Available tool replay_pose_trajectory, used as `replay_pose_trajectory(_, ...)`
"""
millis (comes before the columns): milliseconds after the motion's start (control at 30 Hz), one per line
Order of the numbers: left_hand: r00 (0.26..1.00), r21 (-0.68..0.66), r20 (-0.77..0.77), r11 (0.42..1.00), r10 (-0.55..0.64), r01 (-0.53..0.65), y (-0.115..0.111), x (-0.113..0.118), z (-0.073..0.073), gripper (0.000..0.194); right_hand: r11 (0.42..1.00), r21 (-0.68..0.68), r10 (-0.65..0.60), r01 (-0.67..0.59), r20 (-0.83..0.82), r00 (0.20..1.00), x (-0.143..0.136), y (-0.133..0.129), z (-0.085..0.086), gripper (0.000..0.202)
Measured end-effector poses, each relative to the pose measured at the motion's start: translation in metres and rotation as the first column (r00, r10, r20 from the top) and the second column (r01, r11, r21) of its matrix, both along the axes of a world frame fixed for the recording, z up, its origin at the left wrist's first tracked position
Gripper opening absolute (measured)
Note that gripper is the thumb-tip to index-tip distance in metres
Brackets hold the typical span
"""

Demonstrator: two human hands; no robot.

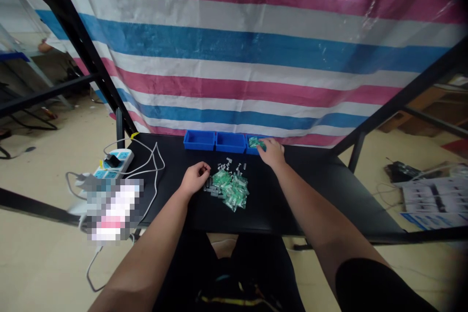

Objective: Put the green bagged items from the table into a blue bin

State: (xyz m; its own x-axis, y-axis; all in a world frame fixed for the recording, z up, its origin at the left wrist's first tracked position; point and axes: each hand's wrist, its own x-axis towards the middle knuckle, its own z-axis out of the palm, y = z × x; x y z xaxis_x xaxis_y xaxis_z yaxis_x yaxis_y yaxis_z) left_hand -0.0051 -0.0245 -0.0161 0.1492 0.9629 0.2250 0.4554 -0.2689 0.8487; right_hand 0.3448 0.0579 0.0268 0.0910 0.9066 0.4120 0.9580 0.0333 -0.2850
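Note:
On the black table lies a pile of small clear packets with green contents [232, 189], with small metallic pieces [228, 165] behind it and grey pieces along its left side. My left hand [196, 178] rests just left of the pile with its fingers curled; what they hold, if anything, is hidden. My right hand [272, 151] is at the right blue bin [252, 150], its fingers closed over green packets [253, 142] inside. Whether it grips one is too small to tell. The middle blue bin [230, 143] and left blue bin [199, 140] show bare insides.
A white power strip [123, 157] with plugs and looping cables [155, 180] occupies the table's left end, beside a pixelated object [117, 212]. Striped sheeting [234, 58] hangs behind the bins. Black frame posts [78, 34] stand at both sides.

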Motion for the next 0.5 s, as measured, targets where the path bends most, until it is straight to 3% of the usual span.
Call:
replay_pose_trajectory(133,1.0,0.001,0.001,1.0,0.001,-0.001,0.0,-0.001,-0.001,0.016,0.989,-0.137,0.063,-0.055,0.059,0.996,-0.007,-0.001,-0.012,0.045)
replay_pose_trajectory(333,1.0,-0.004,-0.001,1.0,-0.007,0.007,0.002,-0.001,-0.001,0.015,0.983,-0.171,0.075,-0.073,0.01,0.997,-0.004,0.007,-0.017,0.046)
replay_pose_trajectory(500,0.999,0.09,-0.037,0.996,0.016,-0.013,-0.014,0.005,0.02,0.015,0.987,-0.135,0.089,-0.091,-0.019,0.996,-0.006,-0.003,-0.01,0.049)
